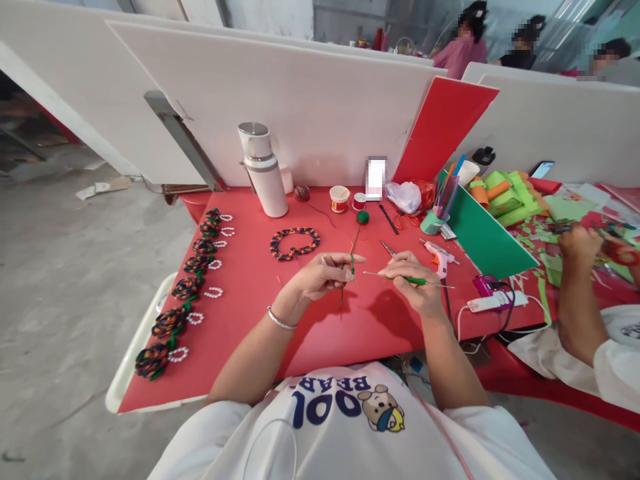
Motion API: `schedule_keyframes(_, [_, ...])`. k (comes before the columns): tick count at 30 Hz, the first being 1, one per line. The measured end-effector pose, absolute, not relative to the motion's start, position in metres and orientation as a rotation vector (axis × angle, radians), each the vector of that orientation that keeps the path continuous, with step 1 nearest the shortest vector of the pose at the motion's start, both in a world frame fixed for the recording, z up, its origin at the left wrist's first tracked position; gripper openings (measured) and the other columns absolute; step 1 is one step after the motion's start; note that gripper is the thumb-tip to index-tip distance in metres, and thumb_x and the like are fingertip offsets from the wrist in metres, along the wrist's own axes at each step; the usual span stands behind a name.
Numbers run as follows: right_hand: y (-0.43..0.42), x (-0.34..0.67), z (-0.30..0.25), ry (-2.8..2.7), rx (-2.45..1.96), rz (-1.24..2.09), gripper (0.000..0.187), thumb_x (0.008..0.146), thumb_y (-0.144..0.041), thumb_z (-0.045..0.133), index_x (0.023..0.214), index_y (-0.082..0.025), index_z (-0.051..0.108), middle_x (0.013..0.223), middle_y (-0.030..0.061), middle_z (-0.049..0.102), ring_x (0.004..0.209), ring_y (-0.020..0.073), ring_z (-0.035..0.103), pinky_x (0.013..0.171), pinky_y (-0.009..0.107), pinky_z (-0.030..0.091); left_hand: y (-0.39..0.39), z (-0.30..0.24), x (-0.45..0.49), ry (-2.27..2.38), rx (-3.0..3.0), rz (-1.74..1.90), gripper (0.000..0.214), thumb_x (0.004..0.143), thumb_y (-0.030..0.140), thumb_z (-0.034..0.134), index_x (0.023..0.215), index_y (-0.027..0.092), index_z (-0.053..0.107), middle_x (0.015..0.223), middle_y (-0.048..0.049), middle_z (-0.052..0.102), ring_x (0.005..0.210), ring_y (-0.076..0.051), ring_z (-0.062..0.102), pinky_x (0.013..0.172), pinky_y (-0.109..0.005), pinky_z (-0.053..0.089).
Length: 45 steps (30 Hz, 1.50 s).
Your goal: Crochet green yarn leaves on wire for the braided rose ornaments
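Observation:
My left hand (324,275) is closed in a pinch on a strand of green yarn (353,257) that runs up across the red table (250,293) to a small green yarn ball (363,217). My right hand (416,280) is closed on a green-handled crochet hook (411,280), whose metal tip points left toward the left hand. Both hands hover over the table's near middle. A ring of multicoloured crocheted yarn (295,243) lies just beyond them.
Several multicoloured yarn flowers (186,288) with pearl loops line the left edge. A white flask (263,170), small cup (339,198), scissors (388,249), glue gun (439,257) and pen cup (433,221) stand behind. Another person's arm (575,293) works at right beyond a green board (483,233).

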State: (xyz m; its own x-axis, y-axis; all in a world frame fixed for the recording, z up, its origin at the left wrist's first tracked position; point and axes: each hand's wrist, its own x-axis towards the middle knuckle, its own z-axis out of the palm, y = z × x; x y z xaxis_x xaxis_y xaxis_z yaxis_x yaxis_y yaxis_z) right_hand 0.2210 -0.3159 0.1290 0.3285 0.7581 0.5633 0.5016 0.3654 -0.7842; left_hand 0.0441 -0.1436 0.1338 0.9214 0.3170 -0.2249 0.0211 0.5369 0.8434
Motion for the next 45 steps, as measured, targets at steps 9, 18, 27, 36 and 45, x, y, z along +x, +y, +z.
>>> schedule_keyframes(9, [-0.314, 0.208, 0.123, -1.281, -1.270, 0.198, 0.013, 0.093, -0.035, 0.070, 0.099, -0.035, 0.082, 0.092, 0.0027, 0.082, 0.094, 0.0255, 0.064, 0.088, 0.048, 0.054, -0.149, 0.133, 0.048, 0.421, 1.023, 0.226, 0.048, 0.056, 0.021, 0.091, 0.103, 0.013, 0.081, 0.063, 0.0007, 0.063, 0.049, -0.005, 0.048, 0.049, -0.021, 0.027])
schedule_keyframes(18, [-0.306, 0.203, 0.121, -1.264, -1.226, 0.128, 0.016, 0.094, -0.029, 0.069, 0.102, -0.035, 0.081, 0.094, 0.0023, 0.082, 0.096, 0.0249, 0.064, 0.090, 0.048, 0.052, -0.151, 0.136, 0.046, 0.467, 1.072, 0.276, 0.033, 0.053, 0.028, 0.094, 0.078, 0.012, 0.078, 0.059, -0.0007, 0.063, 0.049, -0.006, 0.050, 0.047, -0.020, 0.031])
schedule_keyframes(27, [-0.308, 0.203, 0.121, -1.273, -1.253, 0.150, 0.015, 0.093, -0.031, 0.069, 0.101, -0.035, 0.081, 0.093, 0.0026, 0.082, 0.097, 0.0256, 0.065, 0.091, 0.050, 0.053, -0.153, 0.138, 0.048, 0.466, 1.075, 0.260, 0.034, 0.052, 0.030, 0.095, 0.077, 0.013, 0.078, 0.056, 0.0000, 0.062, 0.049, -0.006, 0.050, 0.047, -0.019, 0.031])
schedule_keyframes(36, [-0.307, 0.203, 0.121, -1.319, -1.281, 0.149, 0.016, 0.094, -0.029, 0.069, 0.102, -0.035, 0.081, 0.095, 0.0020, 0.082, 0.096, 0.0244, 0.065, 0.091, 0.049, 0.053, -0.154, 0.136, 0.048, 0.495, 1.130, 0.279, 0.031, 0.054, 0.029, 0.094, 0.076, 0.012, 0.078, 0.058, -0.0007, 0.062, 0.050, -0.006, 0.049, 0.049, -0.020, 0.031])
schedule_keyframes(45, [-0.308, 0.201, 0.128, -1.387, -1.320, 0.081, 0.016, 0.093, -0.026, 0.070, 0.101, -0.034, 0.081, 0.094, 0.0014, 0.082, 0.095, 0.0241, 0.065, 0.088, 0.047, 0.054, -0.153, 0.131, 0.050, 0.482, 1.220, 0.305, 0.026, 0.059, 0.031, 0.090, 0.075, 0.013, 0.078, 0.057, -0.0007, 0.061, 0.052, -0.007, 0.047, 0.050, -0.021, 0.030])
